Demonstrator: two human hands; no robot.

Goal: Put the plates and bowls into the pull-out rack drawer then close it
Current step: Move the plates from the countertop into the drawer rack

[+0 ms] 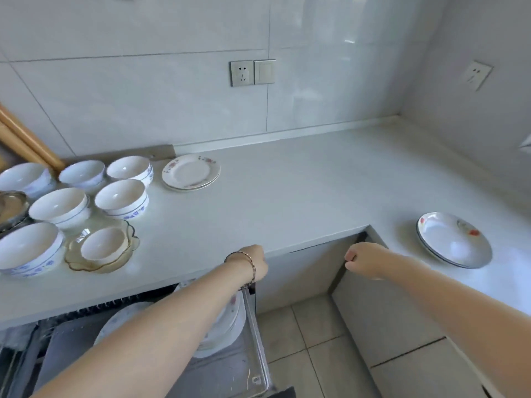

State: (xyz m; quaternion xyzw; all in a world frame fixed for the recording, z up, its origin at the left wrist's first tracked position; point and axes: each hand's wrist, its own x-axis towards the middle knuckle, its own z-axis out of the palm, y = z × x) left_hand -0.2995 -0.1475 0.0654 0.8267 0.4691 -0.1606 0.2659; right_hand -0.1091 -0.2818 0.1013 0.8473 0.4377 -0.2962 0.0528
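Observation:
The pull-out rack drawer [258, 340] stands open under the counter, with several white plates [230, 320] upright in it. My left hand [254, 261] is a closed fist at the counter's front edge above the rack, holding nothing visible. My right hand [365, 258] is also a fist, hovering before the corner cabinet. Several white bowls [122, 198] with blue trim crowd the counter at left. A floral plate stack [191, 172] lies behind them. Two deep plates [454, 239] with a red flower sit at right.
A small bowl rests on an amber glass dish [102, 249]. A metal dish [11, 208] and wooden rolling pins [28, 139] are at far left. Wall sockets [253, 72] sit above the grey counter [287, 191]. Tiled floor [304, 340] lies below.

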